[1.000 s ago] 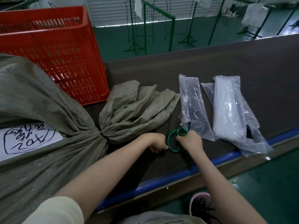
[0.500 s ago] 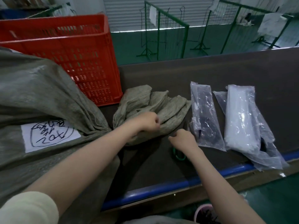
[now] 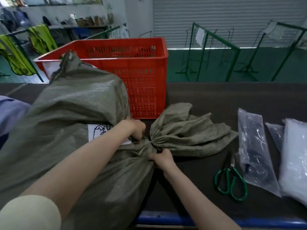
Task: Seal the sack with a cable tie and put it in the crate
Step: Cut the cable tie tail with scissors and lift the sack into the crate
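A large grey-green woven sack [image 3: 71, 117] lies on the dark table, bulging at the left, with a white handwritten label [image 3: 98, 131] on its side. Its neck is cinched by a cable tie [image 3: 150, 142], and the loose mouth fans out to the right. My left hand [image 3: 137, 128] grips the sack just left of the tie, from above. My right hand [image 3: 162, 159] grips the gathered neck from below, at the tie. The red slotted plastic crate [image 3: 142, 63] stands behind the sack at the table's far side; the sack's far end leans against its rim.
Green-handled scissors [image 3: 230, 181] lie on the table to the right of my right hand. Two clear plastic bags, one with dark ties [image 3: 254, 146] and one with white ties [image 3: 294, 156], lie at the right. A blue rail [image 3: 166, 219] edges the table front. Green metal racks stand beyond.
My right hand has let go of the scissors, which now lie on the table. Both hands have moved to the sack's tied neck and closed on it. The view has tilted up.
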